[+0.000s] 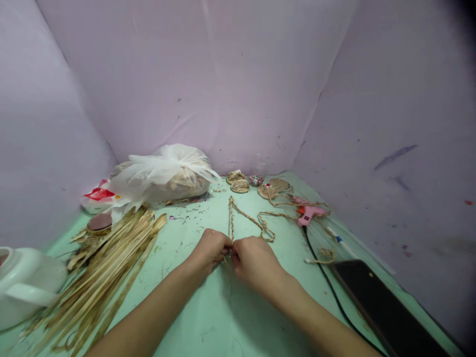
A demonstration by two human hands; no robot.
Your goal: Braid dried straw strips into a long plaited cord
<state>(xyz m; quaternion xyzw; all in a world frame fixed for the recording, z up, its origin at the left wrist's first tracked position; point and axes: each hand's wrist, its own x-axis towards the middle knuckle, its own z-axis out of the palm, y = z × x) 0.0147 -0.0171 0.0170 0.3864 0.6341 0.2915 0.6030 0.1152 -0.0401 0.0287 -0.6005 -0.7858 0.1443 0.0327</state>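
Observation:
A thin twisted cord (232, 220) of tan plant fibre runs up the table from my fingertips, loops round at its far end and trails off to the right. My left hand (212, 249) pinches its near end. Pressed up against it, my right hand (255, 258) pinches the same cord, thumb and forefinger closed. A few loose strands show just below the fingertips; the exact grip is partly hidden by the fingers. To the left lies a spread bundle of dried flat fibre strips (122, 267).
At the back sit a tied white plastic bag (167, 173) and several coiled fibre discs (240, 186). On the right are a pink glue gun (309, 214) with a black cable and a dark phone (383, 302). A white pitcher (31, 282) stands at left.

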